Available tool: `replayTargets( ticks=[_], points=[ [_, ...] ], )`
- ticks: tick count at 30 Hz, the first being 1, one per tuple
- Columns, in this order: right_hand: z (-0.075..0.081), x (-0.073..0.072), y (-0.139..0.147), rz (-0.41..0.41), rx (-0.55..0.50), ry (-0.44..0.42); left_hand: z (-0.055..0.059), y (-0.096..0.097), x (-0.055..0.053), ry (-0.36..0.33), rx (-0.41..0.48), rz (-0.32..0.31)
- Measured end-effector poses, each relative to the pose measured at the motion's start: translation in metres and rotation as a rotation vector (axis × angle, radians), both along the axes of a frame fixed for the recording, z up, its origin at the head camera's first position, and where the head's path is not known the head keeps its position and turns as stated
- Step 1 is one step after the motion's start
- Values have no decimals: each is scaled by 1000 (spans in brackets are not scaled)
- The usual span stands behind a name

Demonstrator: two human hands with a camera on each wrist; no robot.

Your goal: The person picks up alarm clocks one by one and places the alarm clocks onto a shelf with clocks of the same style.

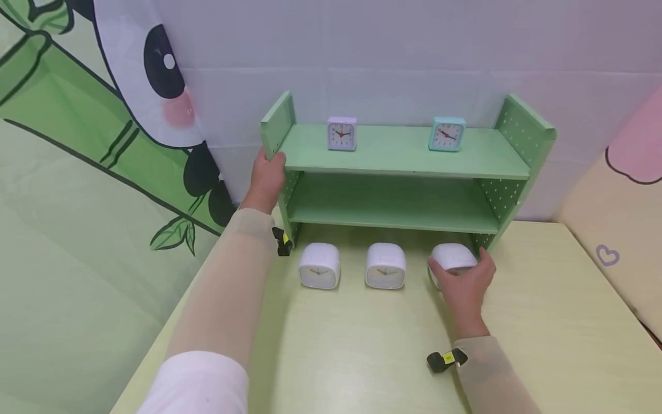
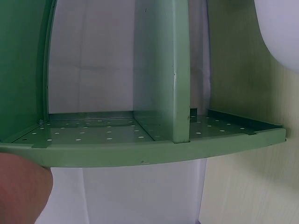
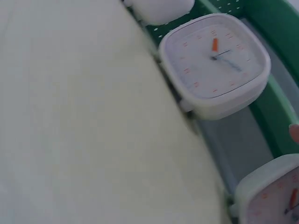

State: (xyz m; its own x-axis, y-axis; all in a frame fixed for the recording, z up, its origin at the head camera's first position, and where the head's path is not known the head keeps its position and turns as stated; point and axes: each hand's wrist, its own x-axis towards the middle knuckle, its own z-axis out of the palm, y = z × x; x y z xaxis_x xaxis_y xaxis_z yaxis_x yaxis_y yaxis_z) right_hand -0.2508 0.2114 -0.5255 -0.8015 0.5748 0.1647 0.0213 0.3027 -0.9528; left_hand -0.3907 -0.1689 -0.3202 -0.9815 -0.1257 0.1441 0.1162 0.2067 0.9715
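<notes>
The right hand (image 1: pixel 465 290) has thumb and fingers curled about the sides of a white clock (image 1: pixel 450 253), at five o'clock of the green shelf (image 1: pixel 393 201); whether its base touches the bench (image 1: pixel 372 345), I can't tell. I'd judge it light, stiff and slick, its dial breakable, so pinching the sides suits. At nine o'clock stand the middle clock (image 1: pixel 385 261) and left clock (image 1: pixel 319 261). Around ten, the left hand (image 1: pixel 266 181) grips the shelf's side panel. Only the right wrist view clearly shows orange pointers on the dials.
</notes>
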Motion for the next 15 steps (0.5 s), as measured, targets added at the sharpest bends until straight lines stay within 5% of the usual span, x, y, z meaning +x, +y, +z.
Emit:
replayTargets(
  ticks=[15],
  points=[
    [-15, 0, -1, 61, -146, 5, -1, 0, 0, 2, 24, -1]
  ],
)
